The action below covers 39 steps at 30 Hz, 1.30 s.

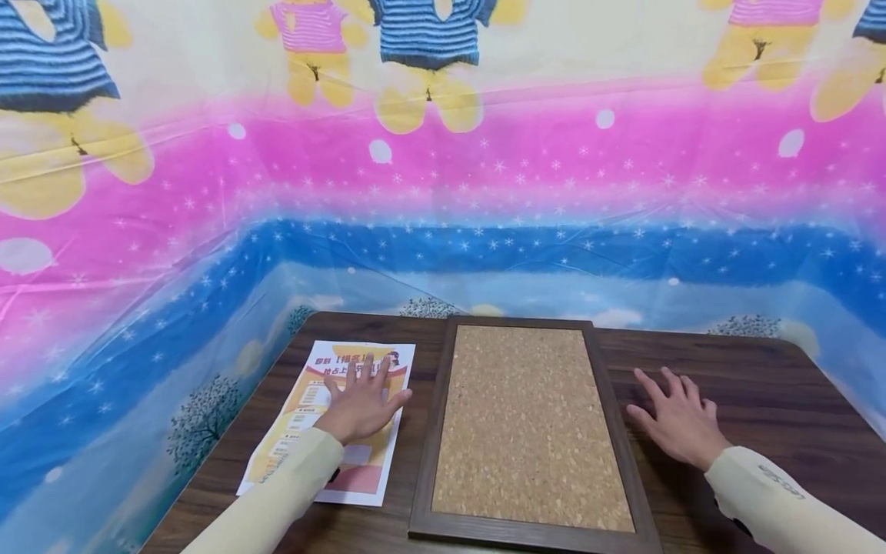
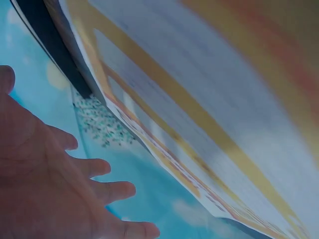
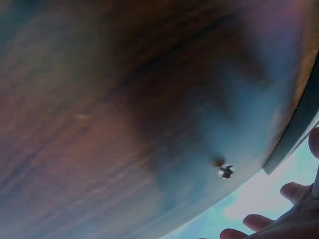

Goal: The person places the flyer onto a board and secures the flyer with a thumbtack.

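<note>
A printed poster (image 1: pixel 367 477) in white, yellow and pink lies on the dark wooden table. Over its upper part is my left hand (image 1: pixel 361 406), fingers spread. The left wrist view shows the bare palm (image 2: pixel 45 179) beside the blurred sheet (image 2: pixel 164 94), apparently raised off it. A cork board (image 1: pixel 529 431) in a dark brown frame lies to the right of the poster. Right of the frame, my right hand (image 1: pixel 681 423) hovers over the table with fingers apart and slightly bent, holding nothing. A small black-and-white thing (image 3: pixel 226 171) sits on the tabletop in the right wrist view; its kind is unclear.
The wooden table (image 1: pixel 768 400) has rounded far corners. A printed cloth (image 1: pixel 526 177) with bears, snowflakes and trees hangs close around its back and sides. The board's far edge reaches nearly to the table's back edge.
</note>
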Motion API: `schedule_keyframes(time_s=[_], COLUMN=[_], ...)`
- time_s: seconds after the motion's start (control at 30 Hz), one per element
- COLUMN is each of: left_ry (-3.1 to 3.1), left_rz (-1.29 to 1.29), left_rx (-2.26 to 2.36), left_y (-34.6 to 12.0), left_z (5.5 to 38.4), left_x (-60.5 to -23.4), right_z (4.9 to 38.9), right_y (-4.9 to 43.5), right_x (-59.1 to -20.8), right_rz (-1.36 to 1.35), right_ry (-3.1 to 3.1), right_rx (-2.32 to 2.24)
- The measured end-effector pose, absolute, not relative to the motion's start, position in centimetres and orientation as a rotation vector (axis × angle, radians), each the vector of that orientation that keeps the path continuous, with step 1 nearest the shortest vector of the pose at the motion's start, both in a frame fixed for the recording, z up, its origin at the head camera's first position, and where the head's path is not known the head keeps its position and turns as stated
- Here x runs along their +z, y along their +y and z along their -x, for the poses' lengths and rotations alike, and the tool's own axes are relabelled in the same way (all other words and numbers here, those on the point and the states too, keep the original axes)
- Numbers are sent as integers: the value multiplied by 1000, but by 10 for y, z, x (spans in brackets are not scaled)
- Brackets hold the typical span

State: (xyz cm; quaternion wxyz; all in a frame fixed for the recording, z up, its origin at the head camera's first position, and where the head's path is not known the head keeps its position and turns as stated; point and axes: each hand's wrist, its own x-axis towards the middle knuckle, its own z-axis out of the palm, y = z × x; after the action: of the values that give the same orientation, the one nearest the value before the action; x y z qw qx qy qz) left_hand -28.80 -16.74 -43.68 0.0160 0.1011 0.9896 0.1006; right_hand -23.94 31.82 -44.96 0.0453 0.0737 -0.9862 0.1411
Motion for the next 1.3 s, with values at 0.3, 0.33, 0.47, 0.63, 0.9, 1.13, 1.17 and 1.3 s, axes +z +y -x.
schedule_keyframes(time_s=[0.3, 0.33, 0.47, 0.63, 0.9, 1.13, 1.17, 1.3], left_ry=[3107, 3105, 3100, 3072, 3017, 2902, 2895, 2881], left_rz=[-233, -228, -207, -158, -1, 127, 135, 156], left_rx=[247, 247, 234, 232, 244, 253, 247, 207], left_y=[-197, -200, -214, -234, -257, -273, -274, -276], left_z=[279, 277, 273, 271, 270, 262, 261, 258], left_x=[-439, -439, -439, -441, -441, -434, -433, -430], right_z=[235, 235, 235, 233, 229, 227, 227, 225], right_y=[333, 335, 340, 346, 356, 362, 363, 366], right_x=[-458, -459, -461, -460, -464, -471, -472, -474], right_rz=[-179, -173, -154, -139, -115, -100, -100, -81], right_ry=[-3019, -3021, -3033, -3035, -3024, -3018, -3018, -3002], right_rx=[396, 392, 378, 382, 382, 376, 376, 355])
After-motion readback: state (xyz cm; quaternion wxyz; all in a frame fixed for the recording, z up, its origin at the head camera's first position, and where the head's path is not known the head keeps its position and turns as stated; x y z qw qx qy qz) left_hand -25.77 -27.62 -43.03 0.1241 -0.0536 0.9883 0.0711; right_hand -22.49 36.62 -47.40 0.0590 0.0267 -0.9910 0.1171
